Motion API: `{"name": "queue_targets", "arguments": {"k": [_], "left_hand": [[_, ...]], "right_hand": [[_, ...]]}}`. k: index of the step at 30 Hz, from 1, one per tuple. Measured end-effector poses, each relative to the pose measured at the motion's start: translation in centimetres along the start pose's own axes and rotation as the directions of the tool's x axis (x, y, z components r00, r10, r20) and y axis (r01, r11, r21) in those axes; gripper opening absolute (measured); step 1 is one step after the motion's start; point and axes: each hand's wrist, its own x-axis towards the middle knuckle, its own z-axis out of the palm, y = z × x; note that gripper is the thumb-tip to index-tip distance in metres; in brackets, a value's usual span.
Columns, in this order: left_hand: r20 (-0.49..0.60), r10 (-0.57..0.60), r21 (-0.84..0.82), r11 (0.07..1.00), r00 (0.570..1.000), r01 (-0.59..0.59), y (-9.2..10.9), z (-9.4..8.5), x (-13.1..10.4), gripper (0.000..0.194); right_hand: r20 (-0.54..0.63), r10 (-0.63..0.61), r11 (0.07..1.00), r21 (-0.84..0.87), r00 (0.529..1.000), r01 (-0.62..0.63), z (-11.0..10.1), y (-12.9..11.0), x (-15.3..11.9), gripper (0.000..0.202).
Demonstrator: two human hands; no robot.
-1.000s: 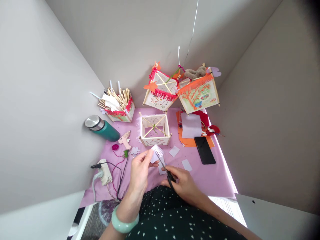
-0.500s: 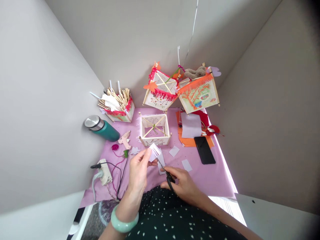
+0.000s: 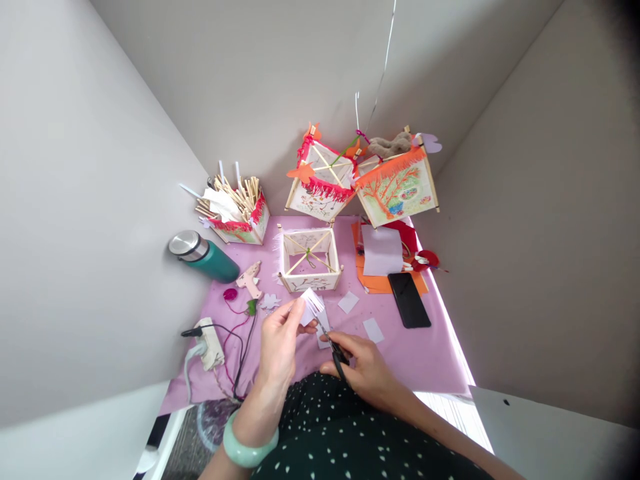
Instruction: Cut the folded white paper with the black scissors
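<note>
Between the thumb and fingers of my left hand (image 3: 281, 337) is a small pale lilac paper piece (image 3: 311, 308), with several parallel slits cut into its far edge. My right hand (image 3: 364, 363) is closed around the handles of black-handled scissors (image 3: 341, 363). Their blades point up and left and meet the paper's right side. Under the hands lies a pale paper strip (image 3: 323, 337). To its right rest two small paper squares, one nearer the frame (image 3: 349, 302) and one lower (image 3: 373, 330). Just beyond stands a square lantern frame (image 3: 310, 283) of sticks and drawn panels.
A teal bottle (image 3: 220, 265), a pink glue gun (image 3: 249, 280) and a power strip (image 3: 212, 345) with cables occupy the left. Right are a black phone (image 3: 410, 301) and paper sheets (image 3: 383, 252). Decorated lanterns (image 3: 400, 190) and a stick-filled box (image 3: 235, 230) stand at the back.
My left hand and the slit paper have shifted very slightly to the right. The scissors stay at the paper's edge, and everything else on the table is still.
</note>
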Motion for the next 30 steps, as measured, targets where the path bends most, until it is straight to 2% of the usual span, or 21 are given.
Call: {"name": "queue_targets", "arguments": {"k": [9,16,30], "left_hand": [[0.006,-0.012,-0.001,1.0,1.0,0.012,0.0,-0.04,-0.04,0.037],[0.02,-0.043,-0.036,0.998,0.999,0.043,-0.12,-0.35,0.18,0.037],[0.033,-0.033,0.015,0.999,0.999,0.032,-0.04,-0.26,-0.04,0.034]], "right_hand": [[-0.025,-0.028,0.999,-0.017,0.999,0.027,0.27,0.71,-0.09,0.027],[-0.024,-0.011,1.0,-0.003,1.0,0.011,0.15,0.69,-0.04,0.03],[-0.038,0.034,0.999,0.021,0.999,-0.033,0.19,0.32,-0.01,0.031]]}}
